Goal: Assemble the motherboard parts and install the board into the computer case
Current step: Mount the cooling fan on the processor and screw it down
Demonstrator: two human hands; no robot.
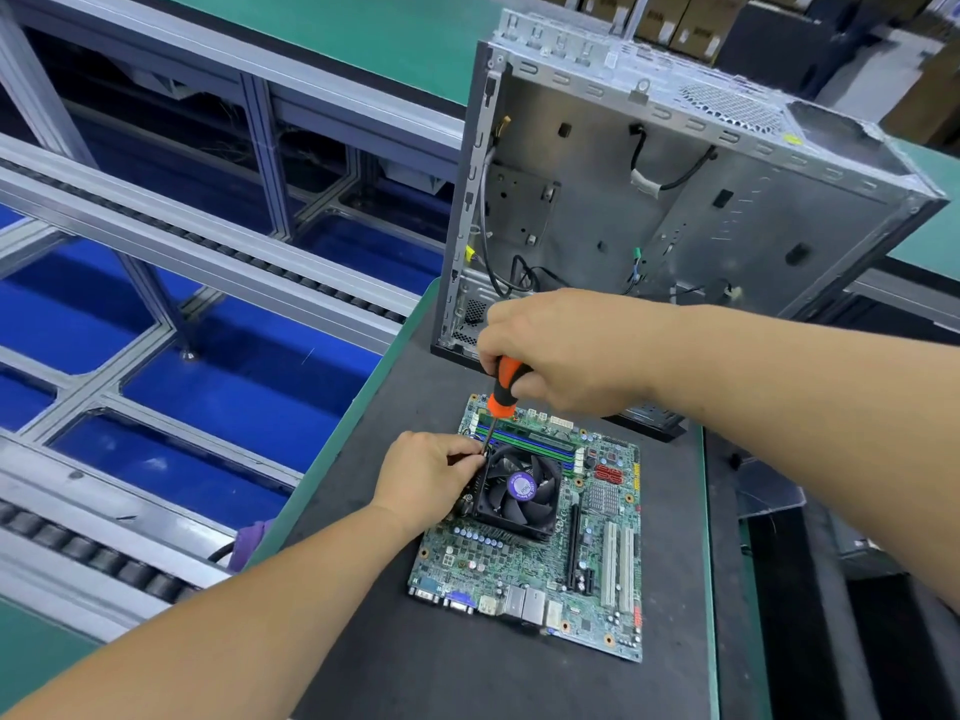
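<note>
While we are driving the screwdriver (pixel 503 388) down at the far-left corner of the cooler fan (pixel 521 492), the tip could be slipping off the screw and gouging the motherboard (pixel 530 558), judging by how steeply the shaft is leaning. Our right hand (pixel 563 350) is closing its fingers around the orange-and-black handle; our left hand (pixel 428 472) is pinching narrowly at the shaft's tip, steadying it. We are seeing the green board lying flat on the dark mat (pixel 467 678), memory sticks seated beyond the fan, with the open computer case (pixel 675 200) standing empty just behind it.
</note>
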